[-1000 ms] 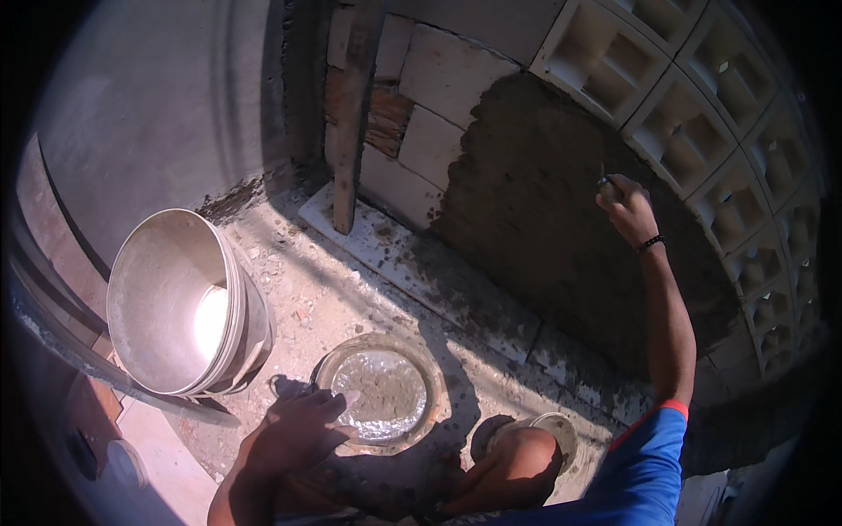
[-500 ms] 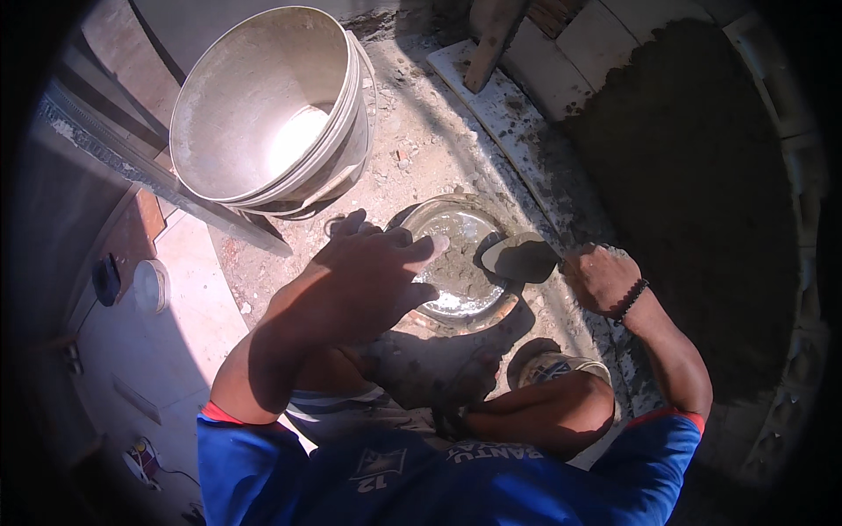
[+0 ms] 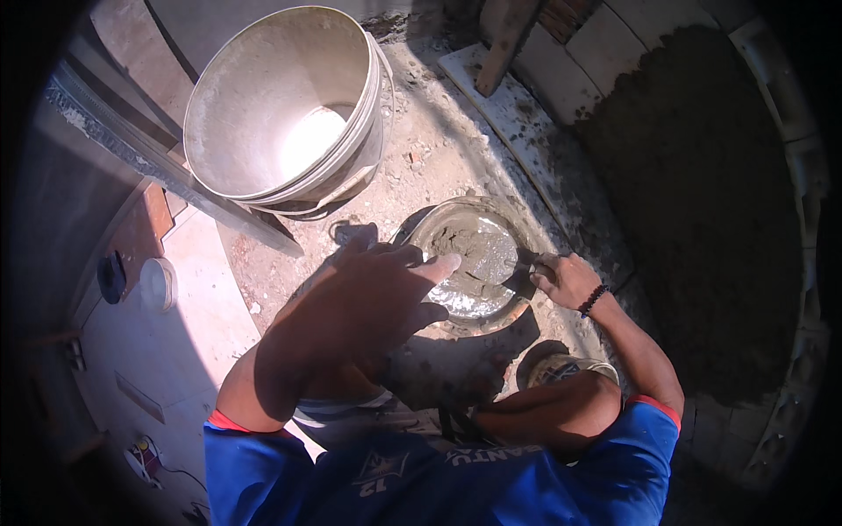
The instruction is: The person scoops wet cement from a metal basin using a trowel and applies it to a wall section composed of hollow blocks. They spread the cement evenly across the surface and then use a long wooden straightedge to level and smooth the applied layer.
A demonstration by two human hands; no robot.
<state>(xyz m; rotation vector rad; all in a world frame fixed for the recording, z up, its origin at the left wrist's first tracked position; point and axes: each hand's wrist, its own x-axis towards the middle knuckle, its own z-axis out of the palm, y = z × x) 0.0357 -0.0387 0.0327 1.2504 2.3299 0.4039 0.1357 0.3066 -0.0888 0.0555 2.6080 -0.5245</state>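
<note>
Over the dusty floor (image 3: 438,167), the left hand (image 3: 386,294) hovers open, fingers spread, its fingertips just above the near rim of a round shallow bowl (image 3: 517,307). The right hand (image 3: 566,279) is closed around a small tool at the bowl's right rim; the tool itself is mostly hidden, so I cannot tell its shape, but its tip seems to point left into the bowl. Wet grey mortar (image 3: 474,250) lies inside, heaped toward the far side. I judge the mortar heavy, soft and sticky, so the bowl is best taken at its rim with both hands and kept level. A round bowl has no long axis; its opening faces up. Farther left stands a large white bucket (image 3: 289,114), tilted, near the floor's far left corner. At the right rises a wall (image 3: 710,193) covered with dark plaster.
</note>
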